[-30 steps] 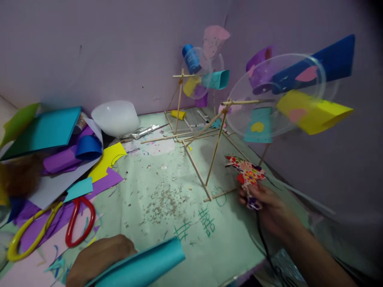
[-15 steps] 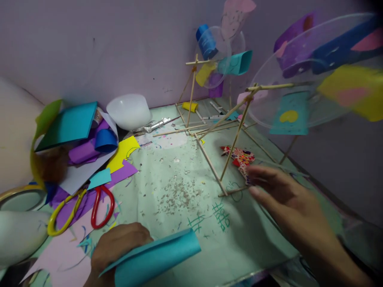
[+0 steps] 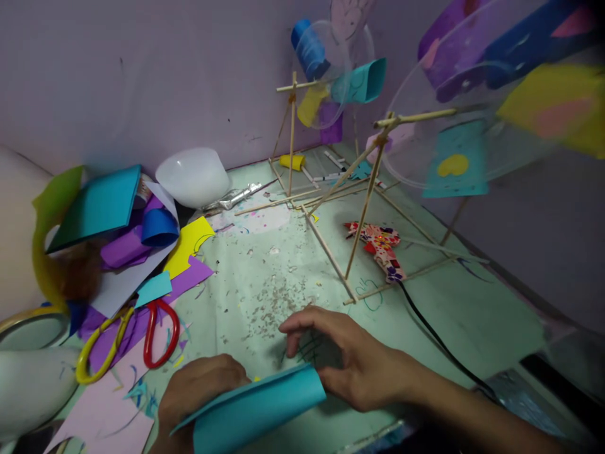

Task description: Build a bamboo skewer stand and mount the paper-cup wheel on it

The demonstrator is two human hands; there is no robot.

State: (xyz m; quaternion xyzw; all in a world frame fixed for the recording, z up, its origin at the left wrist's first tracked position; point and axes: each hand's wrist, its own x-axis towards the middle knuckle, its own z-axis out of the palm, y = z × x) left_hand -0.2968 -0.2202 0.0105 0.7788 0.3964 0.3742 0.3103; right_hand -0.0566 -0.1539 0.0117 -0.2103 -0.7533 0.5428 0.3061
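Note:
My left hand [image 3: 203,388] is wrapped round a rolled teal paper [image 3: 259,413] at the bottom centre, its fingertips hidden behind the paper. My right hand [image 3: 340,356] is beside the right end of the roll, thumb and fingers apart, holding nothing. Beyond my hands, a glue gun covered in a red floral pattern [image 3: 385,243] lies beneath the near stick frame [image 3: 362,221], with a black cable running from it toward the lower right. That frame carries a clear disc with coloured paper pieces on it.
Yellow-handled scissors [image 3: 106,347] and red-handled scissors [image 3: 161,334] lie at the left among paper scraps. Behind them are a teal card [image 3: 99,205] and a white bowl [image 3: 193,178]. A second stick frame [image 3: 292,139] with a disc and paper cups stands at the back.
My right hand has moved from beside the glue gun leftward and down to the teal roll. The camera view has shifted slightly. My left hand still holds the roll.

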